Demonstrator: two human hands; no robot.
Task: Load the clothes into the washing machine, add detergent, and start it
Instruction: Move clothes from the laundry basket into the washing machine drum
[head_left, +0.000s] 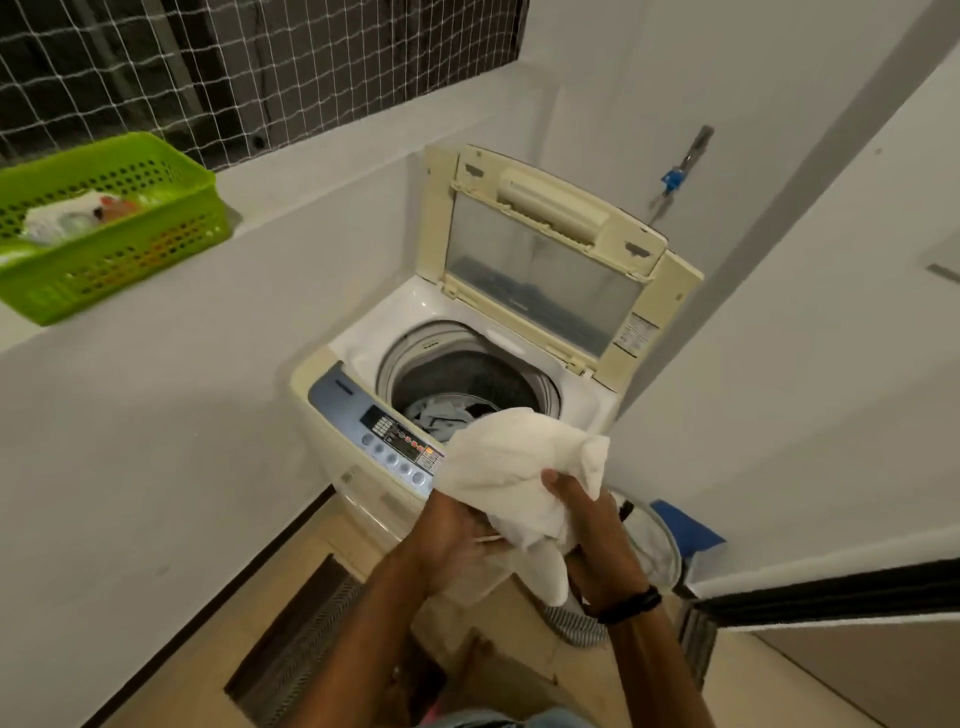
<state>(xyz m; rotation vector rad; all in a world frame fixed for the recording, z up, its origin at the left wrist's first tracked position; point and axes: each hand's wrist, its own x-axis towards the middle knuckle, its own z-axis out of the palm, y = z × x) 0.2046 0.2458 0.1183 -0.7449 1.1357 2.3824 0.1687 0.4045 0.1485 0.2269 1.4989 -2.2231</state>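
**Spotter:** Where's the load right now?

**Operator:** I've got a white cloth bunched in both hands, lower centre of the frame, just in front of the washing machine. My left hand is clenched on its underside, and my right hand grips the right edge with the thumb over the top. The lid stands propped open toward the upper middle, and some clothes already lie in the drum.

**Spotter:** How does it handle?

**Operator:** I judge it soft and light. It sags between my hands and a tail hangs down below my right wrist. Nothing stiff or fragile about it. The trouble is the drape, since loose ends could catch on the drum rim or fall over the control panel.

**Spotter:** So where do you hold?

**Operator:** By the gathered bulk, not a corner, so the whole wad goes over the opening at once.

**Spotter:** Detergent?

**Operator:** Not yet. There's a green basket on the ledge at the upper left with something inside, though I can't tell what.
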